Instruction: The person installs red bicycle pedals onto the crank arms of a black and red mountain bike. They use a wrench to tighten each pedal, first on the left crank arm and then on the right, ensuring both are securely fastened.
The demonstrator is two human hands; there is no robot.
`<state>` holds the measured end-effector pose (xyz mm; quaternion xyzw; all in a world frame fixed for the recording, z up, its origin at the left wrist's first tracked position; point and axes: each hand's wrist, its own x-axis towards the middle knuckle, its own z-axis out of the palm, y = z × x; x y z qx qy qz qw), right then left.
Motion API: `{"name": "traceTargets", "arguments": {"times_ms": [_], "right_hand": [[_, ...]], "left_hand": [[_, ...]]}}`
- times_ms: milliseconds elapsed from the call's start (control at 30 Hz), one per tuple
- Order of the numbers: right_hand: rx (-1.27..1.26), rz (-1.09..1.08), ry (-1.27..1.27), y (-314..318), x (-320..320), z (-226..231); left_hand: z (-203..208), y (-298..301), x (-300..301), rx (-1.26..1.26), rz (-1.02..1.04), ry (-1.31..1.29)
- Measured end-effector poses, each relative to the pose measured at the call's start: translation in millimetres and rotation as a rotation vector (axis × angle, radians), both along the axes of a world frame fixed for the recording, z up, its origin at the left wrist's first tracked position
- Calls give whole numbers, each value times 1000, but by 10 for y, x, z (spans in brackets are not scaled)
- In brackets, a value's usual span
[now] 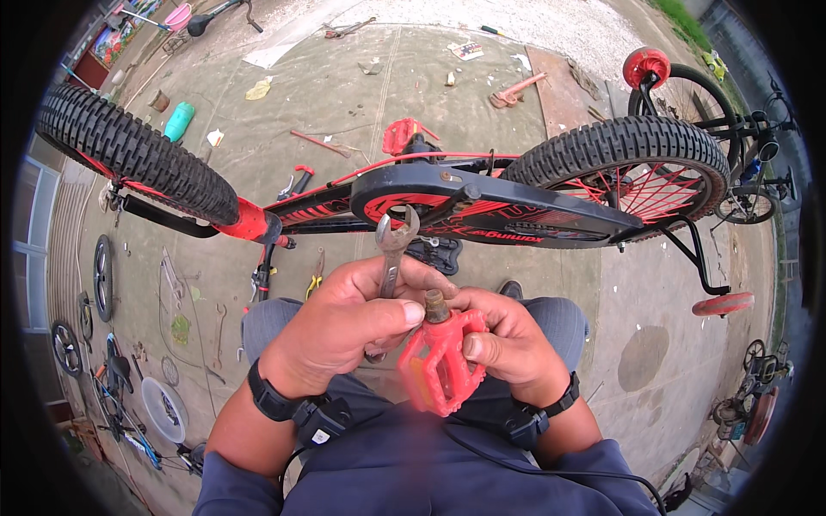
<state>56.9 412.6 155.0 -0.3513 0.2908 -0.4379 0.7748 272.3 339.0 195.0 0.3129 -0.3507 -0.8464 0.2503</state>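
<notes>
My left hand [335, 322] is closed around an open-ended wrench [392, 254], its jaw pointing away from me. In my right hand [516, 340], fingers and thumb grip a red bicycle pedal [443, 365] by its side. The pedal's worn threaded spindle [436, 305] points up and away, close beside my left thumb. Just beyond my hands, a black and red bicycle [508, 219] stands upturned with its wheels raised. Its near crank arm [453, 203] bears no pedal, while another red pedal [400, 138] shows on the far side.
A training wheel [723, 304] juts out at the right. Pliers [316, 273], a loose wrench [220, 331] and a black tool case [437, 254] lie on the ground. Farther off are a red pipe wrench [516, 90] and a green bottle [179, 121]. A white basin [162, 411] stands at left.
</notes>
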Motion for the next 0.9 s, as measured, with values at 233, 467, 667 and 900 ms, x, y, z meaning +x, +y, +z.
{"name": "traceTargets", "arguments": {"times_ms": [233,467,667,900], "right_hand": [[24,2,-40,17,7,-18],[51,17,-35,13,-5,39],[45,27,-32,13,-3,16],[30,32,-17,6,-1,15]], "left_hand": [[-41,11,14,22,-1,33],[-58,16,21,17,-13,41],[-110,4,29,0,-18,112],[-111,-1,26,5,-8,114]]}}
